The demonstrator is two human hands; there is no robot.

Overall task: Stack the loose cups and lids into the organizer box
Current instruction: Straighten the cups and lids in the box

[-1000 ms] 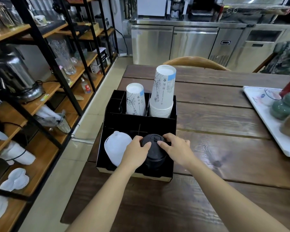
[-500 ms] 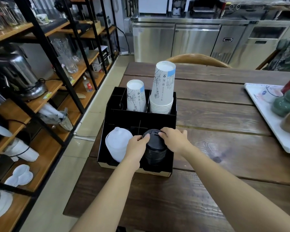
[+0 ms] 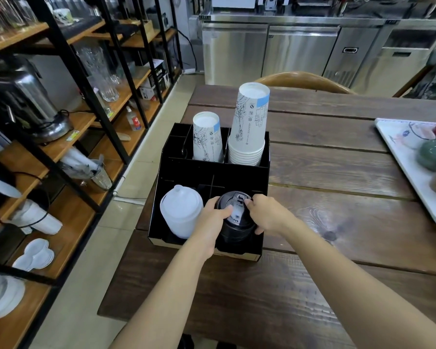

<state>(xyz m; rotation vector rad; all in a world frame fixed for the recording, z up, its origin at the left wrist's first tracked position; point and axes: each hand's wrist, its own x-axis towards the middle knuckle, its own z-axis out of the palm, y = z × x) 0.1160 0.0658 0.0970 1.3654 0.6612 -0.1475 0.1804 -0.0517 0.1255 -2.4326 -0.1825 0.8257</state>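
Observation:
A black organizer box (image 3: 207, 172) stands at the left end of the wooden table. Its back compartments hold a short stack of white paper cups (image 3: 207, 137) and a taller stack of paper cups (image 3: 249, 124), all upside down. The front left compartment holds a stack of white lids (image 3: 180, 210). A stack of black lids (image 3: 235, 217) sits in the front right compartment. My left hand (image 3: 213, 217) grips that stack from the left and my right hand (image 3: 264, 214) from the right, thumbs on the top lid.
A white tray (image 3: 408, 170) with green and brown round things lies at the table's right edge. A metal and wood shelf rack (image 3: 61, 122) with glassware and appliances runs along the left. A wooden chair back (image 3: 302, 80) stands behind the table.
Both hands have stayed on the black lid stack, which sits slightly lower in its compartment. The camera view has shifted a little.

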